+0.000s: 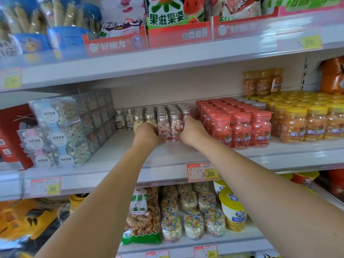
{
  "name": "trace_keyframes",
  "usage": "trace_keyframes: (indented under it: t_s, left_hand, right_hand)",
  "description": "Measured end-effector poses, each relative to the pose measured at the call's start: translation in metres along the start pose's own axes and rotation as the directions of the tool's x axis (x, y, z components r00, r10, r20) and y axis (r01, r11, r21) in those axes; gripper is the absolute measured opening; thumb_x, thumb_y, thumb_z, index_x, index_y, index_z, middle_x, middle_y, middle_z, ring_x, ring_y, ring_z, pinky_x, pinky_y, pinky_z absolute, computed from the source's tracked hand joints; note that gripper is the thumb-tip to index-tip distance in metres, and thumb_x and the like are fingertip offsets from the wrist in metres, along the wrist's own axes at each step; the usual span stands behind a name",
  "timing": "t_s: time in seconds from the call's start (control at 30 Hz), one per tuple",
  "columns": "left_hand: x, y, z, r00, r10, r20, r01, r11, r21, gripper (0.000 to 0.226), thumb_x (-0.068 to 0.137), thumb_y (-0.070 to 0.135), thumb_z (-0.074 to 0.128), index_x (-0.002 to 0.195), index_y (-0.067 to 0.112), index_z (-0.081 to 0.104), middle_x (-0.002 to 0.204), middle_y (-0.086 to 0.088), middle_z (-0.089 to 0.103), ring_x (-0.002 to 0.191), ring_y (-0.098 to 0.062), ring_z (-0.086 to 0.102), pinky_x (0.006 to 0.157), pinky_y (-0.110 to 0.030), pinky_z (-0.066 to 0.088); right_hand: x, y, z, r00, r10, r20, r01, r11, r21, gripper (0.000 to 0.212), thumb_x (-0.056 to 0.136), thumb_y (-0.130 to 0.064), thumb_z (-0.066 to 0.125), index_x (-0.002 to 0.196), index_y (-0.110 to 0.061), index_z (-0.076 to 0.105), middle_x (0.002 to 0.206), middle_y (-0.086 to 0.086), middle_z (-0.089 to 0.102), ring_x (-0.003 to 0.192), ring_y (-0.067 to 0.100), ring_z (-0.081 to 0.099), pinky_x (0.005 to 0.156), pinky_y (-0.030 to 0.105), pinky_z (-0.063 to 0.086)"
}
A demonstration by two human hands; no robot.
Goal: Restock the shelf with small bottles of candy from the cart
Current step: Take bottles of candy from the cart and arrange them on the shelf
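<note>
On the middle shelf [119, 146], in the head view, the small bottles of candy [168, 118] are standing upright in tight rows, each with a silver cap, and the block is reaching back toward the rear wall. The front row is sitting set back from the shelf's front lip. The left hand [147, 134] is pressing in from the left end of that front row, its fingers curling round the outer bottle there. The right hand [193, 132] is doing the same from the right end, its fingers wrapping the outermost bottle. Between the two hands, two bottles of pink and white candy are showing, squeezed together side by side. Both forearms are stretching up from the bottom of the picture and crossing in front of the shelf edge.

Just right of the right hand, red-capped jars [242, 127] are standing in rows, and beyond them yellow-capped jars [297, 123] are filling the rest of the shelf. To the left, well apart from the bottles, clear boxes [55, 127] are sitting stacked. A price tag [202, 172] reading 3.00 is hanging on the shelf's front rail between the forearms. On the shelf below, round jars of coloured sweets [193, 222] are lying beside a bag of snacks [143, 216].
</note>
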State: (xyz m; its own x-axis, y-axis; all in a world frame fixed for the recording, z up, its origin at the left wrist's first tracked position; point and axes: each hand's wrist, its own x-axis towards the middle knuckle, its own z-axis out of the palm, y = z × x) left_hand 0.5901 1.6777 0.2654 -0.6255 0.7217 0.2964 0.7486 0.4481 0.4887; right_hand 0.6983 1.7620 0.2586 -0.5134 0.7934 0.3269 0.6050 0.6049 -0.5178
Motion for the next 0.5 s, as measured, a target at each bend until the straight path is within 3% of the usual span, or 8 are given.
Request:
trace_keyframes:
  t_s: [0.1, 0.2, 0.27, 0.33, 0.4, 0.5]
  left_hand:
    - [-0.018, 0.01, -0.002, 0.994, 0.047, -0.094, -0.036, 0.993, 0.115, 0.027, 0.089, 0.029, 0.063, 0.099, 0.003, 0.065, 0.089, -0.01, 0.066, 0.088, -0.028, 0.064, 0.066, -0.028, 0.046]
    - [-0.063, 0.019, -0.001, 0.939, 0.124, -0.32, -0.123, 0.992, 0.023, 0.029, 0.094, 0.027, 0.054, 0.115, 0.008, 0.06, 0.105, -0.01, 0.067, 0.095, -0.028, 0.063, 0.076, -0.033, 0.049]
    - [-0.099, 0.021, 0.005, 0.877, 0.188, -0.443, -0.247, 0.966, -0.078, 0.024, 0.096, 0.029, 0.049, 0.107, 0.012, 0.062, 0.1, -0.006, 0.067, 0.087, -0.023, 0.062, 0.072, -0.031, 0.047]
    - [-0.137, 0.02, 0.017, 0.853, 0.23, -0.468, -0.344, 0.923, -0.174, 0.028, 0.097, 0.033, 0.047, 0.084, 0.013, 0.061, 0.079, -0.001, 0.065, 0.069, -0.015, 0.058, 0.061, -0.025, 0.04]
    - [-0.175, 0.018, 0.036, 0.866, 0.278, -0.416, -0.397, 0.887, -0.235, 0.04, 0.096, 0.036, 0.046, 0.062, 0.014, 0.048, 0.053, 0.005, 0.048, 0.049, -0.009, 0.043, 0.049, -0.019, 0.03]
    - [-0.223, 0.014, 0.08, 0.904, 0.349, -0.247, -0.411, 0.867, -0.282, 0.05, 0.095, 0.042, 0.048, 0.053, 0.017, 0.032, 0.046, 0.005, 0.028, 0.047, -0.012, 0.031, 0.046, -0.021, 0.023]
  right_hand:
    - [-0.025, -0.011, -0.021, 0.995, -0.061, 0.082, 0.066, 0.996, -0.058, 0.023, 0.092, -0.009, 0.052, 0.11, 0.003, 0.06, 0.115, 0.017, 0.061, 0.104, 0.029, 0.06, 0.073, 0.027, 0.045]
    - [-0.058, -0.018, -0.043, 0.99, -0.141, 0.015, 0.142, 0.989, -0.047, 0.02, 0.093, -0.01, 0.052, 0.108, 0.0, 0.061, 0.114, 0.017, 0.061, 0.103, 0.03, 0.06, 0.073, 0.028, 0.045]
    - [-0.085, -0.014, -0.053, 0.971, -0.225, -0.08, 0.224, 0.974, -0.013, 0.018, 0.093, -0.014, 0.052, 0.104, -0.005, 0.064, 0.108, 0.013, 0.064, 0.096, 0.027, 0.061, 0.079, 0.032, 0.05]
    - [-0.117, 0.001, -0.061, 0.952, -0.279, -0.122, 0.284, 0.958, 0.025, 0.018, 0.094, -0.021, 0.052, 0.092, -0.008, 0.064, 0.091, 0.008, 0.064, 0.083, 0.023, 0.059, 0.073, 0.035, 0.049]
    - [-0.152, 0.026, -0.069, 0.956, -0.27, -0.113, 0.275, 0.961, 0.028, 0.03, 0.094, -0.03, 0.053, 0.073, -0.008, 0.057, 0.069, 0.006, 0.056, 0.067, 0.022, 0.051, 0.062, 0.034, 0.04]
    - [-0.197, 0.082, -0.067, 0.987, -0.157, -0.046, 0.158, 0.987, 0.027, 0.047, 0.092, -0.038, 0.055, 0.054, -0.015, 0.038, 0.05, 0.0, 0.038, 0.051, 0.017, 0.036, 0.056, 0.035, 0.032]
